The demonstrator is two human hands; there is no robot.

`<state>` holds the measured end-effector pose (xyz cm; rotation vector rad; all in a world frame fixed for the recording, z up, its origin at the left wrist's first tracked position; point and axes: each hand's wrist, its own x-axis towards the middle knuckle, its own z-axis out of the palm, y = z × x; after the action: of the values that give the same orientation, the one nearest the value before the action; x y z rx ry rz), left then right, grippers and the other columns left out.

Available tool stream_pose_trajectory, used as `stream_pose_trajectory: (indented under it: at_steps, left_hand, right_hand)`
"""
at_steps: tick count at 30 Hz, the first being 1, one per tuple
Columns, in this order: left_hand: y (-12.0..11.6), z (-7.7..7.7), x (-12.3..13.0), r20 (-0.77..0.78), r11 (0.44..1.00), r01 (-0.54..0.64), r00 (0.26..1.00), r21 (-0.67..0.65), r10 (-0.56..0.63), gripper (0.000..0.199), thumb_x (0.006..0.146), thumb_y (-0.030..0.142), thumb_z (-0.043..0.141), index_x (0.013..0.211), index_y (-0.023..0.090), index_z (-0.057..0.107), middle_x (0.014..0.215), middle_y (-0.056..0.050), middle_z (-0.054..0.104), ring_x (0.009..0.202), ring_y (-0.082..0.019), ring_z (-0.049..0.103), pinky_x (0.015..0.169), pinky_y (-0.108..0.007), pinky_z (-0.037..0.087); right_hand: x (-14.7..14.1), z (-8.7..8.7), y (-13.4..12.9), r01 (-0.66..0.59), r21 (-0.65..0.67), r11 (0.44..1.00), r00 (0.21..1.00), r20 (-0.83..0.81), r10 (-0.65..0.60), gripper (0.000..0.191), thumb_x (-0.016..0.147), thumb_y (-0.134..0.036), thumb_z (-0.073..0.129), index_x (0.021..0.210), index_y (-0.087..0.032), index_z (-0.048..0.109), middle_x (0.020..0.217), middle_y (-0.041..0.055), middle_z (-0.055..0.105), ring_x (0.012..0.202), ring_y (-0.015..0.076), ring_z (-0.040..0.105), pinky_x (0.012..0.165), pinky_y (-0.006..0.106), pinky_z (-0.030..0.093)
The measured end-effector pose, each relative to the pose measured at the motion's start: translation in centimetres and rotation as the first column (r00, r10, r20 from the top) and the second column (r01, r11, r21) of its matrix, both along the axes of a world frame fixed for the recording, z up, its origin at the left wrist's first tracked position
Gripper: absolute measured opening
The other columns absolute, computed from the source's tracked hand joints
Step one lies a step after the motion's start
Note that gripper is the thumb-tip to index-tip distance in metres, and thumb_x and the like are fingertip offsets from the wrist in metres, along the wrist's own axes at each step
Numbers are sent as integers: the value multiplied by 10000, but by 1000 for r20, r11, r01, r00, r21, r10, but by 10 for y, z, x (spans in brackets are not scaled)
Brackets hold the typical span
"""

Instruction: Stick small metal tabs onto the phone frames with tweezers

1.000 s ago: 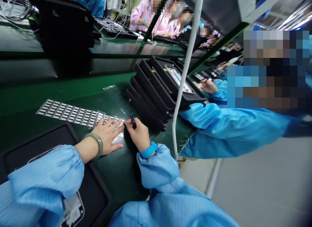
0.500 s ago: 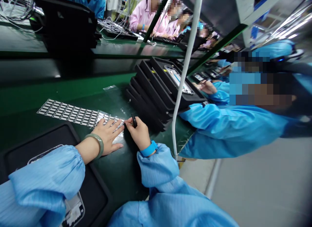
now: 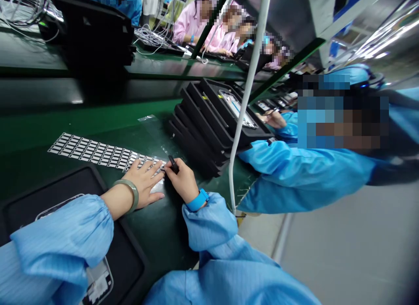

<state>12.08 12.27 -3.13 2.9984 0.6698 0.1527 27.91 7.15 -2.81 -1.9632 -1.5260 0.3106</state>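
Observation:
My left hand (image 3: 144,182) lies flat with fingers spread over the right end of a sheet of black-and-white labels (image 3: 88,150), pressing it to the green table. Beside those fingertips, my right hand (image 3: 181,180) is closed around a slim black tool (image 3: 173,164). Its tip points down at the sheet's right edge; whether it is tweezers or a pen I cannot tell. Clear film shows at the sheet's right end. Under my left forearm sits a black tray (image 3: 127,248) with a pale device frame (image 3: 100,283) in it, partly covered by my sleeve.
A leaning stack of black trays (image 3: 196,134) stands behind my right hand, the top one holding a device frame (image 3: 237,108). A white cable (image 3: 244,108) hangs in front of it. To the right, a co-worker's blue sleeve (image 3: 310,174) rests near the table edge.
The black tool has tilted over to the left, and my right hand has shifted slightly left with it. My left hand stays spread on the label sheet.

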Motion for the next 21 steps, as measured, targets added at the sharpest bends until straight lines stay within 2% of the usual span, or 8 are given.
stream_pose_trajectory:
  at_steps: [5, 13, 21]
  left_hand:
    - [0, 0, 0, -10, 1000, 5, 1000, -2, -5, 573, 833, 567, 342, 1264, 209, 460, 1436, -94, 337, 1212, -314, 379, 922, -539, 295]
    - [0, -1, -1, -3, 1000, 4, 1000, -7, -4, 571, 832, 561, 351, 1266, 207, 464, 1437, -99, 333, 1217, -312, 373, 926, -533, 292]
    - [-1, 1, -1, 10, 1000, -4, 1000, -22, 5, 561, 832, 553, 359, 1260, 207, 468, 1422, -101, 359, 1218, -312, 373, 922, -528, 294]
  right_hand:
    - [0, -1, -8, 4, 33, 999, 1000, 14, -4, 76, 817, -236, 499, 837, -193, 558, 802, 20, 651, 743, 154, 614, 691, 255, 463]
    - [-6, -9, -12, -27, 40, 999, 990, 138, 21, 93, 834, -223, 485, 843, -193, 573, 815, 46, 641, 773, 174, 608, 683, 266, 448]
    - [-13, -9, -16, -16, 36, 999, 977, 213, 8, 129, 858, -206, 441, 879, -199, 568, 851, 48, 643, 792, 179, 608, 674, 270, 439]
